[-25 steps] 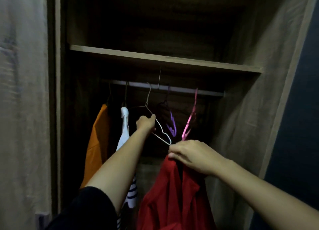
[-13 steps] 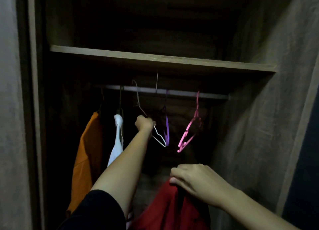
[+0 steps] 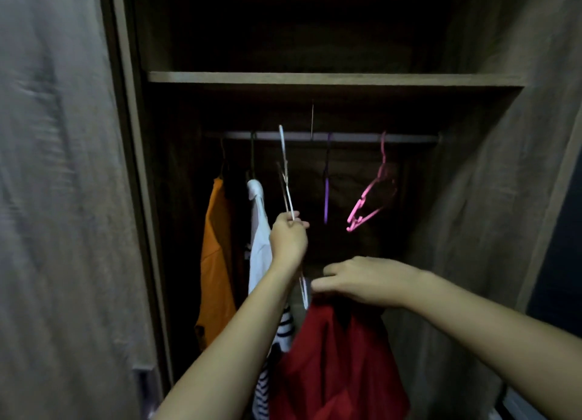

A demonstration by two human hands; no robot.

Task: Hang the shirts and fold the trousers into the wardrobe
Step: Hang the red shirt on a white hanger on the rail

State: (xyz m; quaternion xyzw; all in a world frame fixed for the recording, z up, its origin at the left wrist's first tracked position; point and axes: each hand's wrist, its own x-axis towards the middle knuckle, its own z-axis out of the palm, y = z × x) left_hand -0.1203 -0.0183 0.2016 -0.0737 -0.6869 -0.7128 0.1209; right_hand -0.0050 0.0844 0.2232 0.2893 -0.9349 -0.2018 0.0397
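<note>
The white hanger (image 3: pixel 287 196) is off the rail (image 3: pixel 321 136) now: half a second ago its hook sat over the bar, and here it stands upright, hook in the air just in front of the rail, its lower end dropping past the wrist. The left hand (image 3: pixel 288 240) has come down and turned, and stays closed round the hanger's wire. The right hand (image 3: pixel 362 281) has risen a little and still pinches the top of the red shirt (image 3: pixel 333 356), fingers curled down into the cloth. The pink hanger (image 3: pixel 370 202) has swung and tilts to the right, while the purple hanger (image 3: pixel 326 196) now hangs edge-on.

The red shirt hangs bunched from the right hand, low and central in the wardrobe (image 3: pixel 472 199) opening, just right of the white hanger's lower end. Its cloth is soft and creased, falling in deep folds.

On the rail's left hang an orange shirt (image 3: pixel 217 262) and a white top (image 3: pixel 259 240) with dark stripes lower down. The hangers are thin wire bent into triangles. The rail is a pale round bar beneath a flat wood-grain shelf (image 3: pixel 330 80), and the wardrobe walls show the same matt grain
</note>
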